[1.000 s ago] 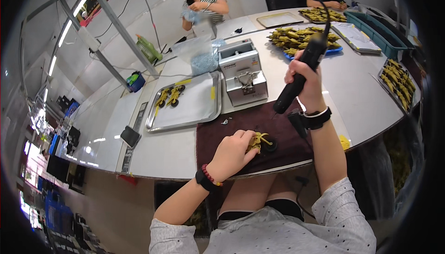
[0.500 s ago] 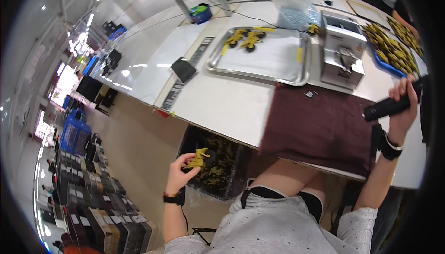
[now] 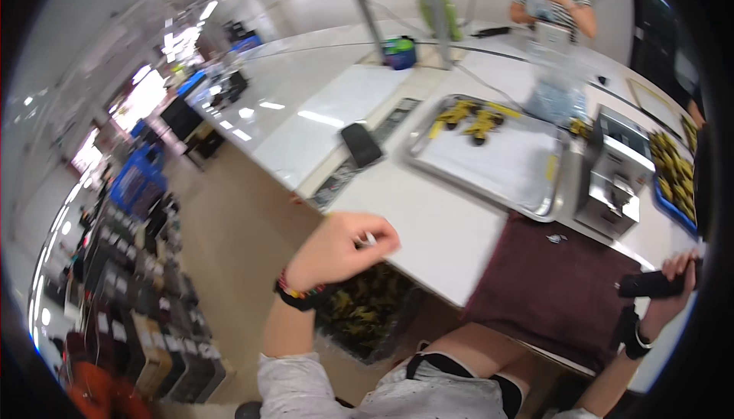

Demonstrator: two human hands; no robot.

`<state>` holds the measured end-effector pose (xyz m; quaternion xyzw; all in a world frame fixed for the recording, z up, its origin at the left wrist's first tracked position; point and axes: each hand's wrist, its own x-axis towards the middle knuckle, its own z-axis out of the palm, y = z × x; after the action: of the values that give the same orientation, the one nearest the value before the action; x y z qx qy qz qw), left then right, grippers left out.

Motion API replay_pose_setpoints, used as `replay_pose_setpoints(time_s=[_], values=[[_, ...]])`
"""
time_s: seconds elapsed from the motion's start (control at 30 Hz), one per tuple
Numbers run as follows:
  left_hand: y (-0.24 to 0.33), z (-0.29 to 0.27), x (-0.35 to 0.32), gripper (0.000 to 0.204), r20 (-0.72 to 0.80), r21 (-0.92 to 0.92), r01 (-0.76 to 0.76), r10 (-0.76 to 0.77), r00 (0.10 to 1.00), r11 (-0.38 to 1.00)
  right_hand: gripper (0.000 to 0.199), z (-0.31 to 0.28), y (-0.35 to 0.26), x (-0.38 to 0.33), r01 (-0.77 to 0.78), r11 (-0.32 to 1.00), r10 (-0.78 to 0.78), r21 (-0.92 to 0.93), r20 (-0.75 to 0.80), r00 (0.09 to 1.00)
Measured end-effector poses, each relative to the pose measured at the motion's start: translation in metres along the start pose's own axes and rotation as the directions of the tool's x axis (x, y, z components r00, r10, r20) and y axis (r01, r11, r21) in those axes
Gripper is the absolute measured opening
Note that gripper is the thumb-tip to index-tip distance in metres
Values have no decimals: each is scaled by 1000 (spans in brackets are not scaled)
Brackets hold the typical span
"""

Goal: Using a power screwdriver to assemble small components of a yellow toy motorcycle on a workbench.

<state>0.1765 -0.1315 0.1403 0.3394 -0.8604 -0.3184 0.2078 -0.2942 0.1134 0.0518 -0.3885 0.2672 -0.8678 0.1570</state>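
Note:
My left hand [image 3: 344,249] is raised at the table's front edge, above a dark bin [image 3: 367,304] of yellow pieces. Its thumb and fingers are curled together, and a small whitish patch shows between them that I cannot make out. My right hand [image 3: 673,285] is wrapped round a black, thick cylindrical tool [image 3: 650,284] over the right side of a maroon cloth [image 3: 550,289]. Small silvery bits [image 3: 556,238] lie on that cloth. Behind it, a metal tray [image 3: 489,193] lined with white carries a few yellow pieces with dark round ends [image 3: 480,125].
A silver machine [image 3: 612,174] stands right of the tray, beside a blue tray of yellow pieces [image 3: 673,178]. A black flat object [image 3: 361,145] lies left. A clear plastic bag [image 3: 554,102] sits behind, with a person [image 3: 562,6] across the table. Metal posts [image 3: 433,14] rise there.
My left hand has risen from the bin toward the table edge, and the yellow piece it held no longer shows. My right hand still grips the black tool. The view has swung left.

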Motion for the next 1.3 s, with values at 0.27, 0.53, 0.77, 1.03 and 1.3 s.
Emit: replay_pose_setpoints(time_s=[0.27,0.53,0.77,1.03,1.3], values=[[-53,21,213,27,121,221,-118,93,988,968,15,65,7,3,-29,999,31,23,-65,997],[-109,103,310,51,-92,585,52,3,996,809,20,70,3,1,-5,1000,1,-25,-141,990],[-5,98,223,32,148,-23,-51,54,988,998,25,73,1,0,-16,999,10,-41,-129,992],[81,182,109,37,543,-43,-577,504,672,815,20,75,1,7,1,1000,2,30,-106,994],[84,171,50,68,369,319,-563,447,815,763,19,72,-6,4,13,1000,-14,-1,-112,994]])
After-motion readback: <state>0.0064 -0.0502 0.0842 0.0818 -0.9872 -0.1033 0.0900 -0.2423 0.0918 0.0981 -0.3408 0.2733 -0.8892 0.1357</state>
